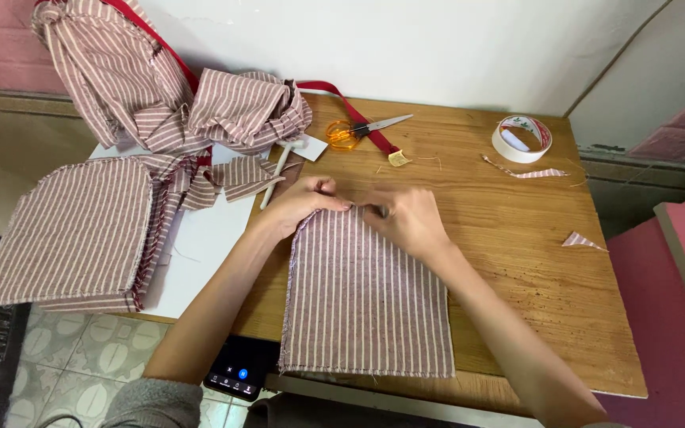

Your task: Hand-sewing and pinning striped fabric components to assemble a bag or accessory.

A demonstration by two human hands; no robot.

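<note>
A rectangular piece of pink-and-white striped fabric [362, 297] lies flat on the wooden table [517, 238] in front of me. My left hand [299, 204] pinches the fabric's far edge near its left corner. My right hand [406, 220] rests on the same far edge just to the right, its fingers closed around a small dark object I cannot identify. The two hands nearly touch at the middle of that edge.
A stack of cut striped panels [73, 234] and a bundle of striped cloth [168, 87] with a red strap sit at left on white paper [200, 246]. Orange-handled scissors [354, 131], a tape roll [522, 138], fabric scraps [583, 241], a white pen [273, 178] and a phone [235, 372] lie around.
</note>
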